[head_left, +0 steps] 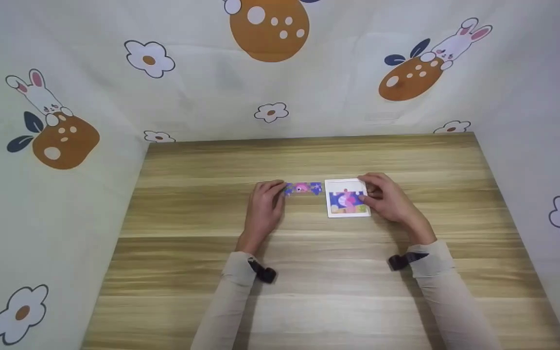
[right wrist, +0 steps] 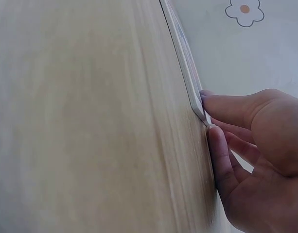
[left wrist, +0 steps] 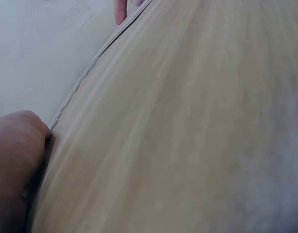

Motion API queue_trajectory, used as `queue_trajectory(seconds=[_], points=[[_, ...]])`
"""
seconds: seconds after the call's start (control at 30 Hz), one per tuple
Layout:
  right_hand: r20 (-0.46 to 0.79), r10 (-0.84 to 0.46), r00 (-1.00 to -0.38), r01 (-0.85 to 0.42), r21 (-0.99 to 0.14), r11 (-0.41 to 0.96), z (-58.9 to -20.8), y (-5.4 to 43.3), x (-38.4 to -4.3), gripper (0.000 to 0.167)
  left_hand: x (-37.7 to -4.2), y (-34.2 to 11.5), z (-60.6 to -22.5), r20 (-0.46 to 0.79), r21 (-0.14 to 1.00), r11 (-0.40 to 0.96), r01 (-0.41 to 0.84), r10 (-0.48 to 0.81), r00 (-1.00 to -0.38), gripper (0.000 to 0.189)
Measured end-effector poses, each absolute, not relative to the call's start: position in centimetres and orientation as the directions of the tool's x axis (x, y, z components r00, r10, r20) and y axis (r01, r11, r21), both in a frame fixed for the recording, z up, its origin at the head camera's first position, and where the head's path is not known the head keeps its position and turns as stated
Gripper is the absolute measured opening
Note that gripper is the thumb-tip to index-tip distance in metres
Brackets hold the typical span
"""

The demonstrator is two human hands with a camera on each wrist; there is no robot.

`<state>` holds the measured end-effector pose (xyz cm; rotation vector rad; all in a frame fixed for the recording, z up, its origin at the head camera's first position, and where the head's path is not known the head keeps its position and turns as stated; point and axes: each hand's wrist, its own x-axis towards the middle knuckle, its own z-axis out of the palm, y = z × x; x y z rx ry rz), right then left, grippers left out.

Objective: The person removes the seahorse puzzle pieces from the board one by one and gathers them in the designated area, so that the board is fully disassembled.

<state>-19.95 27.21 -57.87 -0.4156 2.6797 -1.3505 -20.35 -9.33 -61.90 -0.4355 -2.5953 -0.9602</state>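
Observation:
A white square puzzle tray (head_left: 348,217) lies on the table, its lower part filled with joined jigsaw pieces in pink, blue and yellow. My right hand (head_left: 389,199) grips the tray's right side, the thumb over its face and the fingers along its edge. In the right wrist view, the right hand (right wrist: 265,141) pinches the tray's corner (right wrist: 195,104). Left of the tray is a short strip of jigsaw pieces (head_left: 302,188), blue with a pink figure. My left hand (head_left: 265,201) holds the strip's left end between thumb and fingers; its fingertips are hidden in the left wrist view.
The wood-grain table (head_left: 309,272) extends on every side of the hands. Behind it and at both sides hangs a pale cloth (head_left: 202,97) printed with rabbits, oranges and flowers. Each wrist carries a small black camera (head_left: 266,275).

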Motion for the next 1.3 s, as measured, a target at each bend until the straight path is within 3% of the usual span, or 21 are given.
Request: queue_trajectory(seconds=[0.4, 1.07, 1.3], points=[[-0.001, -0.284, -0.959, -0.172, -0.794, 0.583, -57.8, 27.3, -20.1, 0.054, -20.3, -9.0, -61.4, 0.396, 0.593, 0.708, 0.385, 0.16, -0.904, 0.032], [0.017, -0.233, -0.972, -0.157, -0.785, 0.599, -57.7, 27.3, -20.6, 0.05, -19.3, -4.3, -59.7, 0.529, 0.573, 0.584, 0.575, 0.272, -0.804, 0.027], [-0.029, -0.188, -0.982, -0.096, -0.779, 0.62, -57.0, 27.1, -20.8, 0.047, -19.1, -1.8, -58.9, 0.414, 0.553, 0.608, 0.57, 0.394, -0.821, 0.038]])
